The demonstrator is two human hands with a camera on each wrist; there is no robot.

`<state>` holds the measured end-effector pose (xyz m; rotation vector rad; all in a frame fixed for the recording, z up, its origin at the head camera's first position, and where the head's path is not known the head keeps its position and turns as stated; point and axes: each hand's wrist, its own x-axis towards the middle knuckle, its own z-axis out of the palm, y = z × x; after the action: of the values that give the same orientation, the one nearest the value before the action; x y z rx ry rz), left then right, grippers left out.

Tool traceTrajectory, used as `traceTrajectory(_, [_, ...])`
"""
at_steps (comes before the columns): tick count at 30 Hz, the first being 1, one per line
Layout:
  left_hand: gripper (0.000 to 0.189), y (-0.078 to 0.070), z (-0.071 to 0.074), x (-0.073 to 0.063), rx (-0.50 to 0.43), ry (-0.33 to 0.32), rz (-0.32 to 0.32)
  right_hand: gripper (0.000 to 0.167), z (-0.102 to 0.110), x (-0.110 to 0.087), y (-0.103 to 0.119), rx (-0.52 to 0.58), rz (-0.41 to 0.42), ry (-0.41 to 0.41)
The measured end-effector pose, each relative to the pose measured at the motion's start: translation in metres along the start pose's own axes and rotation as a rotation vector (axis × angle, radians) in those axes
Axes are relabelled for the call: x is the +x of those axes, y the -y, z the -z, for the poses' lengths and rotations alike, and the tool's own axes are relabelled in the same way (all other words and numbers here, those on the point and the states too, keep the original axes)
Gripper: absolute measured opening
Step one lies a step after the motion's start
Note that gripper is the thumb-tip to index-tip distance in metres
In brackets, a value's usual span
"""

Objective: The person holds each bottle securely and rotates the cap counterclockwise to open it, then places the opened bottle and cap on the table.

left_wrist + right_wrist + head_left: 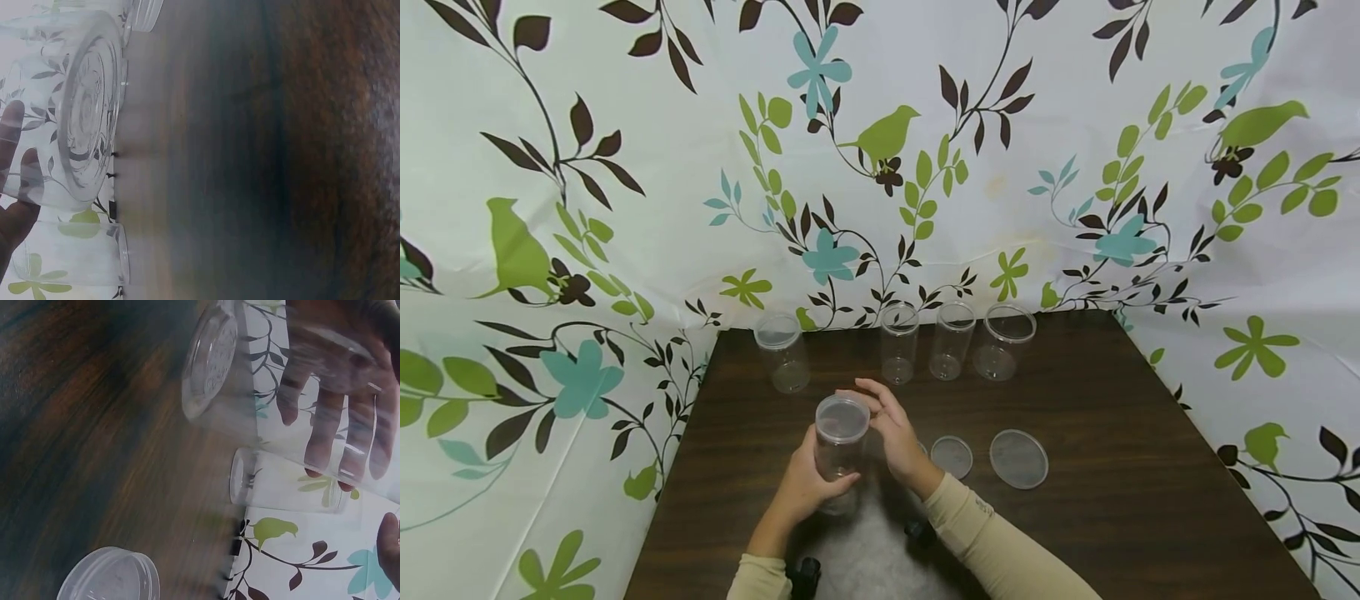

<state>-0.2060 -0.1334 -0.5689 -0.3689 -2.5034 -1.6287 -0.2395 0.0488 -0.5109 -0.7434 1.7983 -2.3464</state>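
A clear plastic jar with a translucent lid on its top is held upright by my left hand, thumb across the near side. Its ridged underside shows in both wrist views, raised off the table. In the right wrist view, the left hand's fingers are seen through the jar's wall. My right hand is beside the lid's right edge, fingers extended with the fingertips right at the rim. Two round loose lids lie right of the right wrist, and a third is mostly hidden behind it.
Along the back edge of the dark wooden table stand a lidded clear jar at left and three uncovered ones toward the right. A patterned cloth hangs behind the table and at its sides.
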Motion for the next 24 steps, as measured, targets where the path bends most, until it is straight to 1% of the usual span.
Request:
traceTrajectory(4, [0.091,-0.002,0.000,0.000,-0.006,0.003,-0.009,0.050,0.001,0.002,0.000,0.004,-0.017,-0.006])
traceTrajectory(7, [0.089,-0.002,0.000,0.000,-0.020,-0.003,-0.009,0.051,0.001,0.003,-0.001,0.015,0.010,-0.024])
traceTrajectory(10, [0.085,-0.001,0.001,-0.001,-0.050,-0.019,-0.013,0.052,-0.001,0.002,-0.002,0.011,0.052,-0.083])
traceTrajectory(12, [0.084,0.001,0.001,-0.001,-0.071,-0.038,-0.009,0.051,-0.002,0.000,-0.002,-0.001,0.060,-0.132])
traceTrajectory(14, [0.085,0.003,0.002,-0.002,-0.075,-0.060,0.000,0.046,-0.003,-0.003,-0.003,-0.047,0.064,-0.160])
traceTrajectory(15, [0.085,0.005,0.003,-0.002,-0.068,-0.072,0.008,0.045,-0.003,-0.004,-0.003,-0.075,0.072,-0.162])
traceTrajectory(17, [0.087,0.006,0.004,-0.002,-0.057,-0.090,0.018,0.044,-0.004,-0.007,-0.005,-0.127,0.087,-0.140])
traceTrajectory(20, [0.088,0.008,0.005,-0.001,-0.028,-0.106,0.007,0.048,-0.006,-0.009,-0.007,-0.215,0.138,-0.087])
traceTrajectory(22, [0.088,0.008,0.004,-0.001,-0.016,-0.109,-0.011,0.052,-0.007,-0.009,-0.008,-0.237,0.143,-0.063])
traceTrajectory(24, [0.087,0.009,0.003,-0.001,-0.010,-0.106,-0.021,0.055,-0.008,-0.009,-0.009,-0.257,0.150,-0.058])
